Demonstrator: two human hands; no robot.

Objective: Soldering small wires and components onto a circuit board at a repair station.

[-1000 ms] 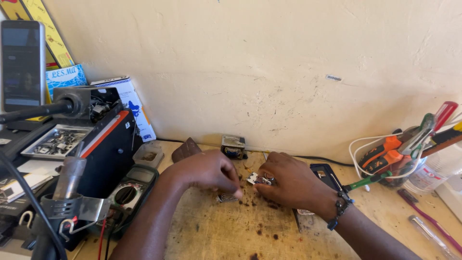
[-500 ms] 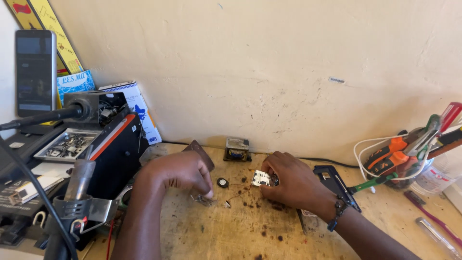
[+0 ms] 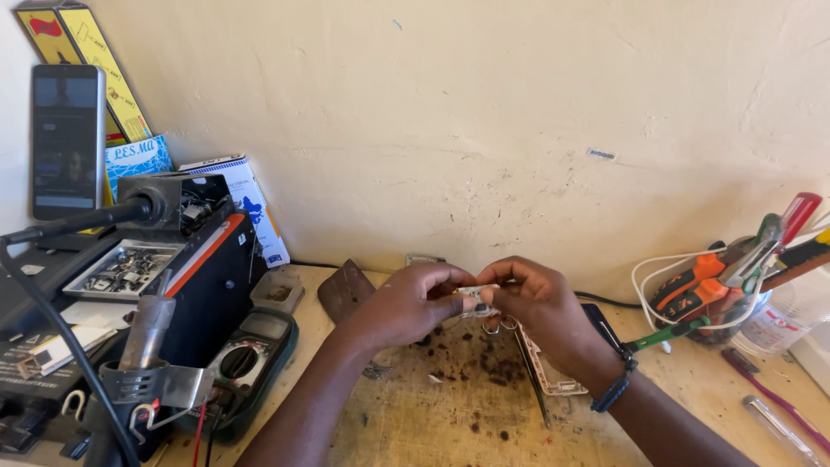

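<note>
My left hand and my right hand meet above the stained wooden bench. Between their fingertips they pinch a small pale circuit part, held a little above the benchtop. A thin metal piece with small loops hangs just under my right fingers; I cannot tell what it is. A dark bracelet sits on my right wrist. Beneath my right hand lies a phone frame flat on the bench.
At the left stand a black and orange soldering station, a multimeter, an iron holder, a tray of small parts and a propped phone. A tub of pliers and screwdrivers stands at the right. A dark brown plate leans near the wall.
My left hand came back from the bench at the left and joined my right hand. Both hands rose, and the small part is now held between them.
</note>
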